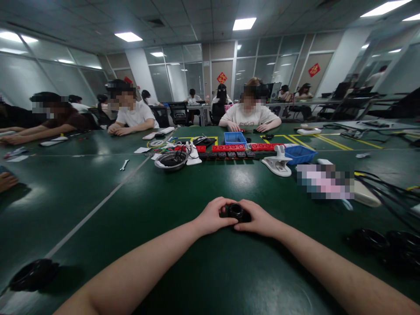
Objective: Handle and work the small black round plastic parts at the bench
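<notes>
A small black ring-shaped part [236,211] stands on the green table [183,188], in the middle of the view. My left hand [216,215] curves round its left side, fingers and thumb touching it. From the right, my right hand [255,217] wraps it in the same way, so the two hands meet around the part. Its lower edge is partly hidden by the thumbs. Another black round part [34,274] lies at the lower left, and several more black ring parts [374,239] sit at the right edge.
Beyond my hands are a metal bowl [171,162], red power strips [226,148], blue trays [299,155] and a white clip stand [278,162]. A wrench [124,165] lies left. Black cables [387,192] run at the right. Several people sit across the table; a person's hand [7,180] shows far left.
</notes>
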Available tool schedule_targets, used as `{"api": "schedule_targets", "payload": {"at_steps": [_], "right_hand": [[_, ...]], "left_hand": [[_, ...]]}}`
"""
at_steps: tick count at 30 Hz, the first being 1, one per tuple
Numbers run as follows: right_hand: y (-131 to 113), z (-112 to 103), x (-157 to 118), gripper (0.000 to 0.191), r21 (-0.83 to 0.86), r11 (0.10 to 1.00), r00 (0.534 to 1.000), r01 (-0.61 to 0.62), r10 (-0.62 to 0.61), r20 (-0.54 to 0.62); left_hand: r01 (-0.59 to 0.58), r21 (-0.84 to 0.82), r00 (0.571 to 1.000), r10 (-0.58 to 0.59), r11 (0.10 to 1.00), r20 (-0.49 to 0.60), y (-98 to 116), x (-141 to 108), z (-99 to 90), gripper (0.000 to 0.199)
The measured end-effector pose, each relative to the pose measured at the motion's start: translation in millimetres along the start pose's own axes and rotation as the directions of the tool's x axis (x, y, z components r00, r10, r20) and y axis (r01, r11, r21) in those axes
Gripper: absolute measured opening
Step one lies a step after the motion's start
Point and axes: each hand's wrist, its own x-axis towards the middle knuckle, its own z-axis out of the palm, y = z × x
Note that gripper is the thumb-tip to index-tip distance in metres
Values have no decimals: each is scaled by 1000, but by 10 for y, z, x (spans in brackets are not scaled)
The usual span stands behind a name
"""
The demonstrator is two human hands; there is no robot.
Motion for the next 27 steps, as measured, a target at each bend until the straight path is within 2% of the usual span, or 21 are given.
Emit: {"api": "schedule_targets", "payload": {"at_steps": [5, 11, 18, 27], "right_hand": [[85, -90, -7, 44, 133, 991, 995, 33, -46, 91], [69, -134, -7, 47, 293, 955, 984, 34, -83, 156], [106, -118, -14, 47, 294, 956, 988, 9, -54, 147], [82, -109, 6, 32, 231, 973, 988, 1, -36, 150]], "left_hand": [[-49, 16, 998, 49, 999, 28, 2, -13, -27, 46], [-63, 49, 998, 64, 997, -20, 3, -26, 4, 69], [-73, 103, 996, 78, 992, -50, 20, -29, -2, 61], [-86, 113, 994, 93, 990, -52, 20, -21, -5, 47]]}}
